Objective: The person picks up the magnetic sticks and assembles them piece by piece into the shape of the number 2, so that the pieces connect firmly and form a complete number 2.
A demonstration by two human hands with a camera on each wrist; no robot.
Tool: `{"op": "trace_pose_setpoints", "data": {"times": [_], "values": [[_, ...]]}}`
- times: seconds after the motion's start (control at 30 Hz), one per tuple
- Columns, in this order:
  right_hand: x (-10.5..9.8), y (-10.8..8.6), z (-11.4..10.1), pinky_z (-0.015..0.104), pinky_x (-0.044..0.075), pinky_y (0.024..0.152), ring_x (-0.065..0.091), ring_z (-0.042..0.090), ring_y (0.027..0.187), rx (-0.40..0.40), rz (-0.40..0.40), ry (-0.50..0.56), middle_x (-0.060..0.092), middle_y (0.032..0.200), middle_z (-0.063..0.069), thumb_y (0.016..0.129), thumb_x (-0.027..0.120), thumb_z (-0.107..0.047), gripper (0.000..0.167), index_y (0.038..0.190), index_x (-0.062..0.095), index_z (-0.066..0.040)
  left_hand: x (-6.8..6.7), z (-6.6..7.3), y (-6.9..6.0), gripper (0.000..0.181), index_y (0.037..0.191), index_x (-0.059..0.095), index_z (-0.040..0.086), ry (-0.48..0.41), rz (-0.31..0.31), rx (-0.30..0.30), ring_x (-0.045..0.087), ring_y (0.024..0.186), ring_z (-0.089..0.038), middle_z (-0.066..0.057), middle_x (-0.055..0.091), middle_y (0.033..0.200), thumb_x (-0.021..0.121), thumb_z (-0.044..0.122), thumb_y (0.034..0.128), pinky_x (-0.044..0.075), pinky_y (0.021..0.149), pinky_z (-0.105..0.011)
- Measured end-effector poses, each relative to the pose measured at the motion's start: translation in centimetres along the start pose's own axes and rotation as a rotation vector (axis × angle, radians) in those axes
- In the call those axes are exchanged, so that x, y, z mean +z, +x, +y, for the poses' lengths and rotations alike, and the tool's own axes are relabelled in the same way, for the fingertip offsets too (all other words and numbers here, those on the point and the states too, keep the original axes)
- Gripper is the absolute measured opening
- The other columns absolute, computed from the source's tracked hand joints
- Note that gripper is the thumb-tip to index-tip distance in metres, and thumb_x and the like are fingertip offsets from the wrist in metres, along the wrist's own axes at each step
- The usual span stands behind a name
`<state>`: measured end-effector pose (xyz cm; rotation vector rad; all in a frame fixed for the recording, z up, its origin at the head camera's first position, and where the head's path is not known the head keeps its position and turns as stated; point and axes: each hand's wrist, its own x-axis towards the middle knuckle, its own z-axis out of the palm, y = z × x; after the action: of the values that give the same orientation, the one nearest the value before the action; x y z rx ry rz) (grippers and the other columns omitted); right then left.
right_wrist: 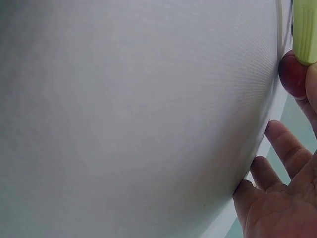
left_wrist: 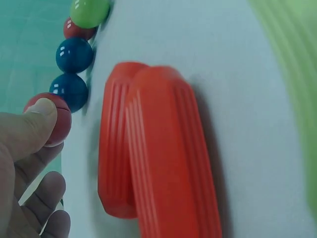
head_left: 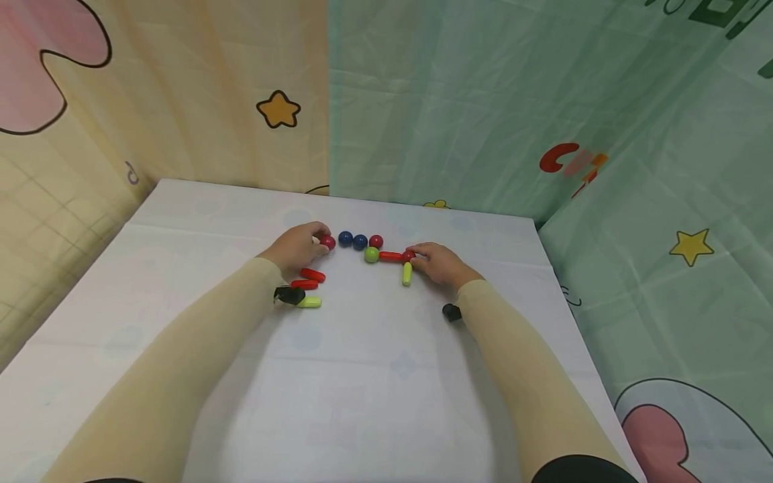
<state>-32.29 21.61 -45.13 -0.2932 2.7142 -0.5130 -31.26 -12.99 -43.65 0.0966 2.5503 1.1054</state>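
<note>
My left hand (head_left: pixel 298 248) pinches a red ball (head_left: pixel 327 242) between thumb and fingers, left of two dark blue balls (head_left: pixel 353 240). Another red ball (head_left: pixel 376 241) sits right of the blue ones, with a green ball (head_left: pixel 371 254) just below it. From the green ball a red rod (head_left: pixel 390 257) runs to a third red ball (head_left: pixel 408 256), which my right hand (head_left: pixel 443 264) grips. A yellow-green rod (head_left: pixel 407 274) extends from that ball toward me. In the right wrist view, the red ball (right_wrist: pixel 293 74) touches the rod's end (right_wrist: pixel 305 34).
Two red rods (head_left: pixel 313 275) (left_wrist: pixel 168 153) and a yellow-green rod (head_left: pixel 311 302) lie near my left wrist. The white-covered table (head_left: pixel 362 402) ends at printed curtains (head_left: pixel 435 134) behind and at the sides.
</note>
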Motion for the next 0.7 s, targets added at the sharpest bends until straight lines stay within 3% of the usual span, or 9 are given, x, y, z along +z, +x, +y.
{"op": "trace_pose_setpoints", "data": {"times": [0.13,0.23,0.43,0.57,0.7], "values": [[0.0,0.1,0.1,0.053,0.029,0.128,0.034,0.032,0.158,-0.005,-0.001,-0.003,0.045,0.165,0.007,0.110,0.054,-0.038,0.048,0.156,0.052,-0.025,0.2,0.6,-0.3,0.041,0.144,0.054,0.026,-0.021,-0.020,0.008,0.048,0.128,-0.032,-0.006,0.053,0.146,0.066,0.023,0.1047,0.052,0.099,-0.042],[0.0,0.1,0.1,0.053,0.029,0.129,0.035,0.032,0.158,-0.013,0.002,-0.005,0.046,0.165,0.007,0.110,0.054,-0.038,0.048,0.156,0.053,-0.024,0.5,1.1,-0.6,0.040,0.143,0.056,0.027,0.024,-0.031,0.043,0.050,0.124,-0.032,-0.007,0.055,0.144,0.067,0.024,0.1046,0.051,0.093,-0.040],[0.0,0.2,0.2,0.053,0.029,0.129,0.035,0.032,0.158,-0.013,0.001,-0.009,0.046,0.165,0.007,0.110,0.054,-0.038,0.048,0.156,0.053,-0.024,1.8,2.4,-1.3,0.039,0.142,0.058,0.024,0.181,-0.060,0.169,0.054,0.124,-0.031,-0.008,0.061,0.139,0.067,0.029,0.1040,0.051,0.105,-0.046],[0.0,0.2,0.1,0.053,0.028,0.129,0.034,0.032,0.158,-0.015,0.003,-0.006,0.046,0.165,0.007,0.110,0.054,-0.038,0.048,0.156,0.053,-0.024,3.0,3.2,-1.7,0.038,0.139,0.060,0.023,0.182,-0.088,0.205,0.055,0.126,-0.031,-0.008,0.063,0.135,0.070,0.030,0.1026,0.048,0.111,-0.050],[0.0,0.1,0.1,0.053,0.028,0.129,0.035,0.032,0.158,-0.019,0.002,-0.007,0.046,0.165,0.008,0.111,0.053,-0.038,0.048,0.156,0.053,-0.024,4.2,3.9,-2.2,0.038,0.138,0.062,0.024,0.163,-0.123,0.214,0.056,0.124,-0.029,-0.005,0.063,0.131,0.071,0.031,0.1018,0.050,0.108,-0.048]]}}
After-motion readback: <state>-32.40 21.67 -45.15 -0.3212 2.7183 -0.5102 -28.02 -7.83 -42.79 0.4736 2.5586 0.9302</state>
